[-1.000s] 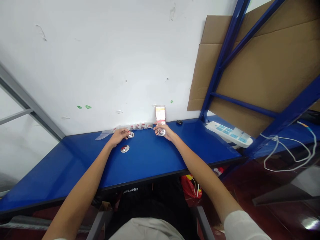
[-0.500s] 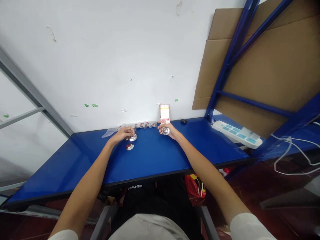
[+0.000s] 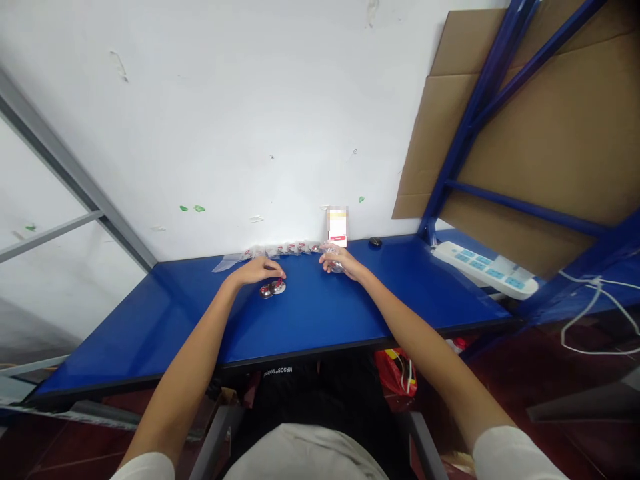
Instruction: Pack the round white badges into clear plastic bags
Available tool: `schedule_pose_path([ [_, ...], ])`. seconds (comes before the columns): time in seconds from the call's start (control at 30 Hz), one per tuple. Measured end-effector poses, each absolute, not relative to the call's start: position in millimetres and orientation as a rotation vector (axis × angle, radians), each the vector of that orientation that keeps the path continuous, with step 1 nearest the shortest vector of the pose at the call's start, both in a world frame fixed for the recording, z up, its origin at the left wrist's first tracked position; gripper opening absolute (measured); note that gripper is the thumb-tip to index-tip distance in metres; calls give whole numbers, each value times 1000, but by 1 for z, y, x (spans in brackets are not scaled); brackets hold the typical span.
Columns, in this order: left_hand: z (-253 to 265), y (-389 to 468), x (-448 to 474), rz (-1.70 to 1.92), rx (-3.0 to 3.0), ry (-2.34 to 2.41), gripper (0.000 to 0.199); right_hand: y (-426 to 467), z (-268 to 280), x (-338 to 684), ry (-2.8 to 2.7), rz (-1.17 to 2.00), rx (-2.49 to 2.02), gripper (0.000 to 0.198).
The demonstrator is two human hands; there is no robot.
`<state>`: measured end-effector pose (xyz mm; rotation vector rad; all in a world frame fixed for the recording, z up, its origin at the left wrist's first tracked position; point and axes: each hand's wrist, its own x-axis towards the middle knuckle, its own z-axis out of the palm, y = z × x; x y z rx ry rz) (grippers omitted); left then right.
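Observation:
My left hand point(image 3: 259, 269) is closed in a pinch at the red part of a shiny round metal disc point(image 3: 279, 287). A second shiny disc with red on it point(image 3: 265, 291) lies against its left side on the blue table point(image 3: 305, 320). My right hand point(image 3: 343, 260) is curled around another shiny round piece point(image 3: 336, 267), which seems to be in clear plastic; fingers partly cover it. Along the wall, several small clear bags with silvery and red contents point(image 3: 301, 247) form a row behind my hands.
Against the wall leans a phone with a lit screen point(image 3: 337, 227). To its right are a small black object point(image 3: 375, 241) and a white power strip point(image 3: 485, 270) beside the blue metal frame point(image 3: 463, 133). A flat clear bag point(image 3: 227, 262) lies at the row's left end.
My left hand has brought its disc nearer to me, against the other disc. My right hand has turned slightly, still holding its piece. The whole view has shifted a little.

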<state>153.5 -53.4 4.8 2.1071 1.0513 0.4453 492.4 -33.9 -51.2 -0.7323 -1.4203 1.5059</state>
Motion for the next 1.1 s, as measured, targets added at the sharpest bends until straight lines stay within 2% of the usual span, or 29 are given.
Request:
schedule_pose_path([
  [0.23,5,-57,165,827,2144,1166,32,-47,-54,476,-1989,880,-835,58],
  [0.4,9,-64,177,838,2139,1073,33,-52,-53,471,-2097,753,-839,62],
  [0.53,9,-67,187,740,2206,936,30,-53,-54,467,-2053,840,-793,58],
  [0.7,4,-74,205,737,2254,895,56,-55,-54,458,-1912,1127,-710,58],
  [0.77,3,-77,213,756,2257,852,60,-58,-52,454,-1820,1268,-595,55],
  [0.87,1,-81,224,821,2253,792,51,-66,-48,449,-1726,1447,-445,52],
  [0.97,-1,-83,231,871,2245,766,31,-72,-44,449,-1691,1577,-433,58],
  [1.1,-1,-84,231,932,2193,771,23,-69,-43,451,-1681,1478,-495,56],
])
